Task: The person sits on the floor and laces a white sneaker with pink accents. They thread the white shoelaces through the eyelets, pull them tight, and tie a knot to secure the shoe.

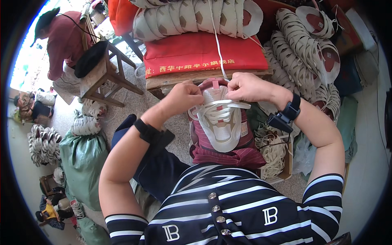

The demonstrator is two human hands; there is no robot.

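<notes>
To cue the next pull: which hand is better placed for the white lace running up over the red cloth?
Probably the right hand: it sits beside the white lace near the top of the shoe upper, while the left hand is at the upper's left edge.

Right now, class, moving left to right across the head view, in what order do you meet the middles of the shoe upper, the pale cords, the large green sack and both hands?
Green sack → left hand → shoe upper → right hand → pale cords

Dark short-sleeved shirt [245,208], white-striped; shiny round buttons [216,208] run down front, white lettering [270,216] either side. Black straps [148,132] circle both wrists, right carrying boxy device [279,121]. Trousers [157,171] dark blue.
</notes>
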